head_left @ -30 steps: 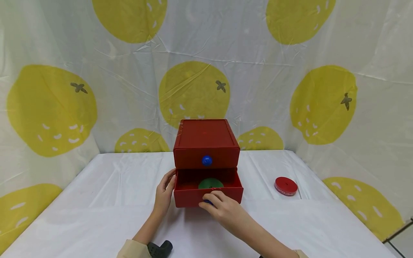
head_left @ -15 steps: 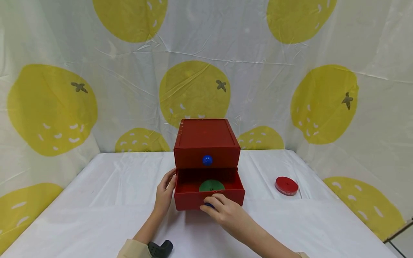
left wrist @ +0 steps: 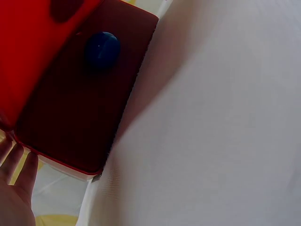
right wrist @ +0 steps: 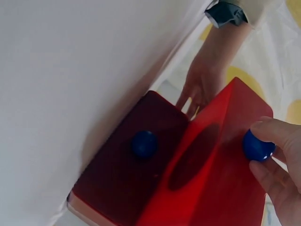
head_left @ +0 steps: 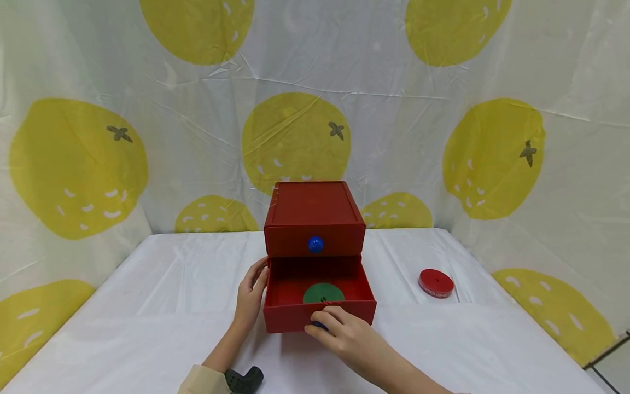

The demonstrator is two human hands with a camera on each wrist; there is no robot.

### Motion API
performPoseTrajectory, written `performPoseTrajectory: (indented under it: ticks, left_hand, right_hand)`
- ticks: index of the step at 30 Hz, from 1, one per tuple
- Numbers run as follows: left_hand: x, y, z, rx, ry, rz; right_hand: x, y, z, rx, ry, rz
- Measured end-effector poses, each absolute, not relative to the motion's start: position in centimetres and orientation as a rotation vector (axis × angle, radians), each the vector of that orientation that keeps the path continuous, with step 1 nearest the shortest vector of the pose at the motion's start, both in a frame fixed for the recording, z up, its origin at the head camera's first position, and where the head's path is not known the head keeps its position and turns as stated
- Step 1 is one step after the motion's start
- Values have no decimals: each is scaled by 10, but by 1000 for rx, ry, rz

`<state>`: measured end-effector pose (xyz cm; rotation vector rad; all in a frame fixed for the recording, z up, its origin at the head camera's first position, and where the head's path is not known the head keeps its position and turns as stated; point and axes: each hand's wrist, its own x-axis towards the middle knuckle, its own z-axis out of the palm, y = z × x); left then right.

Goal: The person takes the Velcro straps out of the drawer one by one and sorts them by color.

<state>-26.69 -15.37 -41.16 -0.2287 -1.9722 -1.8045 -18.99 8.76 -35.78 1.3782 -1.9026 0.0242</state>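
A red two-drawer box [head_left: 312, 202] stands mid-table in the head view. Its lower drawer [head_left: 280, 317] is pulled out toward me, with a flat green disc [head_left: 322, 293] lying inside near the front. With thumb and fingers, my right hand [head_left: 344, 336] pinches the lower drawer's blue knob [right wrist: 257, 146], which it partly hides in the head view. My left hand [head_left: 251, 293] rests against the box's left side, its extended fingers [left wrist: 27, 169] touching the edge in the left wrist view. The upper drawer [head_left: 290, 243] is closed, its own blue knob [head_left: 315, 244] untouched.
A red roll [head_left: 436, 283] with pale lettering on its side lies right of the box. White cloth [head_left: 187, 306] covers the table, and a lemon-print curtain [head_left: 384, 126] hangs behind and at both sides. A dark band [head_left: 244, 380] is on the left wrist.
My right hand has drawn the lower drawer further out toward me, and more of its inside and the green disc shows. The left hand has stayed in place against the box.
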Motion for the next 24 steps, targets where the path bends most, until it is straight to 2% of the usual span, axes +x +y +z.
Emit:
performPoseTrajectory:
  ticks: [24]
  left_hand:
    - [-266,-156,-409,-202,-2008,-1799]
  right_hand:
    - [-178,87,-354,1418,-1927,-19]
